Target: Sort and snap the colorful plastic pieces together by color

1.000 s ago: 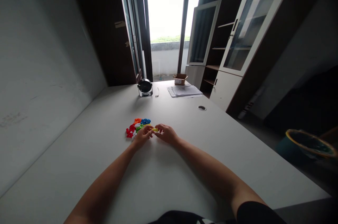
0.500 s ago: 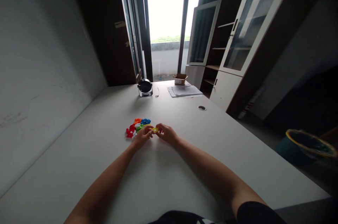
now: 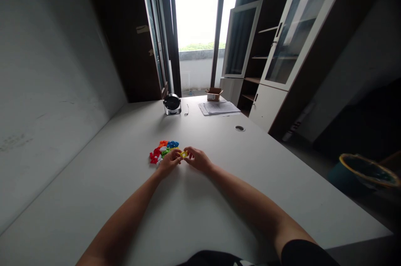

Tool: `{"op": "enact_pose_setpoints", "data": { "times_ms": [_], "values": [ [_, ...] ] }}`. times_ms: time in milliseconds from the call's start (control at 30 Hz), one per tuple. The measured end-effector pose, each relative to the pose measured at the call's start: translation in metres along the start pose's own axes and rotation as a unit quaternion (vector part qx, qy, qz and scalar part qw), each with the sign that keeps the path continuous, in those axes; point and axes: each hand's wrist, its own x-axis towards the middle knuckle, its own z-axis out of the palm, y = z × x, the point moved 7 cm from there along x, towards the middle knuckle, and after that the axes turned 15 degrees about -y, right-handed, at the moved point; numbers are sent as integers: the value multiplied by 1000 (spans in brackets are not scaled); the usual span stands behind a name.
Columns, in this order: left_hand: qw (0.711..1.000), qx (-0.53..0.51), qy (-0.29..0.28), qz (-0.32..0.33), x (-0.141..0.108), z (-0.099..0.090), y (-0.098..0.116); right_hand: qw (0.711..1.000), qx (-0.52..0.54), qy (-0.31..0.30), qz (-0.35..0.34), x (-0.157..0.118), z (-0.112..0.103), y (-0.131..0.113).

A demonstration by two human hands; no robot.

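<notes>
Between my two hands is a small yellow plastic piece (image 3: 184, 154) with a pale opening in its middle, held just above the table. My left hand (image 3: 169, 162) pinches its left side, and my right hand (image 3: 198, 159) has fingers closed on its right side. Beside and behind my left hand lies a loose pile of small plastic pieces: red ones (image 3: 153, 155), orange ones (image 3: 163, 143), blue ones (image 3: 173, 144), plus green and white. My left hand covers part of this pile. The exact kind of the pieces is too small to make out.
On the white table (image 3: 200, 220) stand a round black device on a stand (image 3: 172, 104) and, further right, papers (image 3: 221, 108) and an open cardboard box (image 3: 214, 94). A cable hole (image 3: 239, 128) sits near the right edge. A bin (image 3: 360, 174) is on the floor at right.
The yellow piece has turned slightly between my fingers, and its opening shows more clearly. My hands have hardly moved; the pile looks the same.
</notes>
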Motion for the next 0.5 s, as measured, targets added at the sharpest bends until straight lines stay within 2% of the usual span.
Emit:
{"op": "enact_pose_setpoints", "data": {
  "times_ms": [233,500],
  "values": [
    [999,27,15,-7,-1,-1,-1,1000,1,2,-5,-1,-2,0],
    [999,32,15,-17,-2,-1,8,999,23,1,-26,-1,-2,-2]
  ]
}}
